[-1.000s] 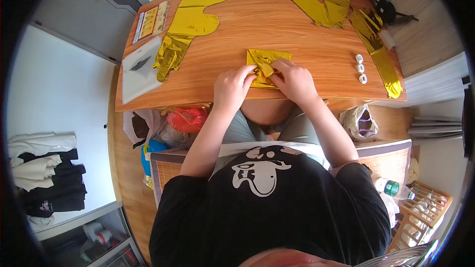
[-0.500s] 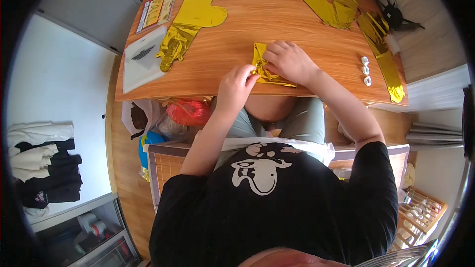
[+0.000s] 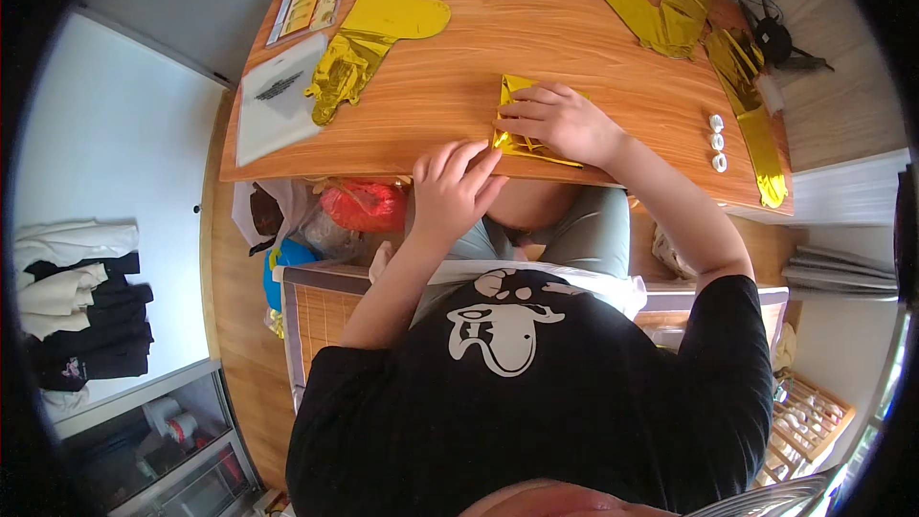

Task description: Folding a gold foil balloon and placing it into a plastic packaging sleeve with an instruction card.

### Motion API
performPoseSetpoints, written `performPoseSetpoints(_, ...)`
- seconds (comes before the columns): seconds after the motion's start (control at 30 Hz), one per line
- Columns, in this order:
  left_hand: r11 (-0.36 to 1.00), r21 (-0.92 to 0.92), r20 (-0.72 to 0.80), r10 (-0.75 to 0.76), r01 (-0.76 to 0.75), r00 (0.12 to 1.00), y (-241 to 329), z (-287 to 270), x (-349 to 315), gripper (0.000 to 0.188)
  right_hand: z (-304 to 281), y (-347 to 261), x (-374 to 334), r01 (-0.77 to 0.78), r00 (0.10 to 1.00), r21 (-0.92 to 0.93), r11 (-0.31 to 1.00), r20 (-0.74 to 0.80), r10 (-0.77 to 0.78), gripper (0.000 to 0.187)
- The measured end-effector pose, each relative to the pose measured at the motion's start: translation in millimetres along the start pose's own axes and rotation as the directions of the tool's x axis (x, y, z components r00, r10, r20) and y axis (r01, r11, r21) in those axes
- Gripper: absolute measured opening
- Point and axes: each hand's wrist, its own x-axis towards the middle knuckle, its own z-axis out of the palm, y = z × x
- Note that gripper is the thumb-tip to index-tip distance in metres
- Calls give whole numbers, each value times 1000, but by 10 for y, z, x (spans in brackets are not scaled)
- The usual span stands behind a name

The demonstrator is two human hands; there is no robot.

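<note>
A folded piece of shiny gold foil [image 3: 518, 144], creased and roughly square, lies near the front edge of the table. My right hand [image 3: 567, 124] rests across it, palm down with fingers stretched out, hiding much of its middle. At the foil's lower left corner is my left hand [image 3: 450, 187], its fingers spread over the table edge and the fingertips close to the corner. Whether those fingertips touch the foil, I cannot tell. Farther back on the wooden table [image 3: 459, 67] lie a flat gold foil balloon [image 3: 392, 10] at the left and another [image 3: 661, 14] at the right.
A clear plastic sleeve [image 3: 263, 124] and a printed card packet [image 3: 308, 5] lie on the left. Several small white rolls [image 3: 717, 142] line up at the right, beside a long gold foil strip [image 3: 761, 148]. A black stand [image 3: 773, 36] stands in the back right corner.
My left hand has spread its fingers and drawn slightly down from the foil. The right hand has flattened over the foil, which lies flatter. The view has shifted a little.
</note>
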Motion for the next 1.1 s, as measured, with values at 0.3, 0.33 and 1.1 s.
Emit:
performPoseSetpoints(0.3,999,22,-12,40,-40,999,-47,4,-4,40,-24,-21,-45,14,999,-22,1000,-39,-15,41)
performPoseSetpoints(0.33,999,22,-11,41,-40,999,-70,1,5,40,-35,-28,-40,24,999,-36,999,-32,-25,41)
performPoseSetpoints(1.1,921,-137,173,384,-364,907,-345,-80,386,30,-211,-60,-7,28,1000,117,993,1,-29,30)
